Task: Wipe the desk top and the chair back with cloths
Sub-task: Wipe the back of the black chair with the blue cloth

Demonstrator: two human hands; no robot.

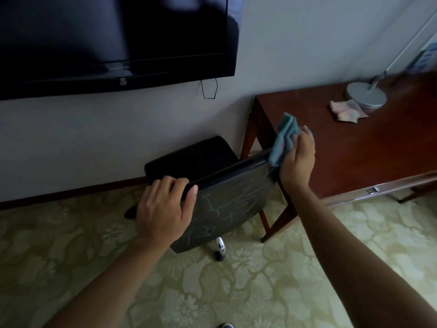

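Observation:
A black chair stands in front of me, its back (227,204) marked with pale chalk-like lines. My left hand (165,207) grips the top left edge of the chair back, fingers curled over it. My right hand (298,159) holds a folded teal cloth (282,138) at the top right corner of the chair back. The cloth's lower end touches that corner. To the right is the dark red wooden desk (354,147). A second cloth (346,111), pink and pale, lies on the desk top beside a lamp base.
A round grey lamp base (366,95) with a slanted pole stands at the desk's far end. A large black TV (113,39) hangs on the wall above the chair. The chair seat (189,157) faces the wall. Patterned carpet (212,280) covers the floor.

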